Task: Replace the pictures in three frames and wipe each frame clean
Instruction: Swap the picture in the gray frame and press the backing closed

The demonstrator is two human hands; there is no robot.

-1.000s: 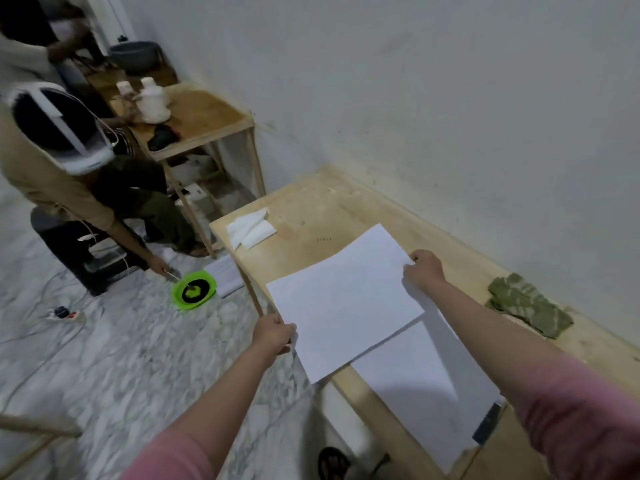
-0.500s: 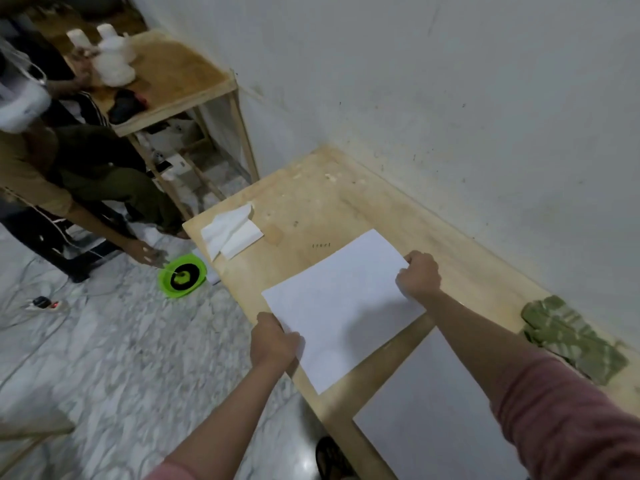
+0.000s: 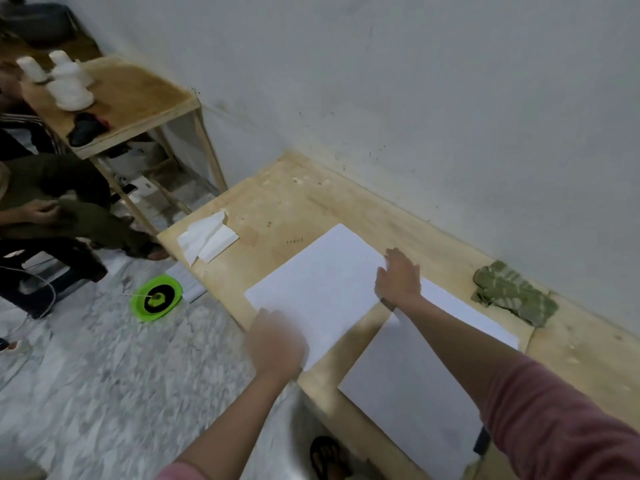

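A flat white rectangular sheet (image 3: 315, 289) is laid on the pale wooden table (image 3: 311, 209), apparently for sorting. Its far edge is pressed by the right hand (image 3: 398, 278), fingers straight. The left hand (image 3: 275, 344) is blurred at the near corner; its grip cannot be told. A second white sheet (image 3: 426, 382) lies beside.

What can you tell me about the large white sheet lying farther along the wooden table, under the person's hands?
The large white rectangular sheet looks like plain paper or thin card, blank and uncreased. It lies flat on the light wooden table, set at an angle to the table's edge. The right hand rests flat on its far right edge with fingers straight. The blurred left hand covers its near corner.
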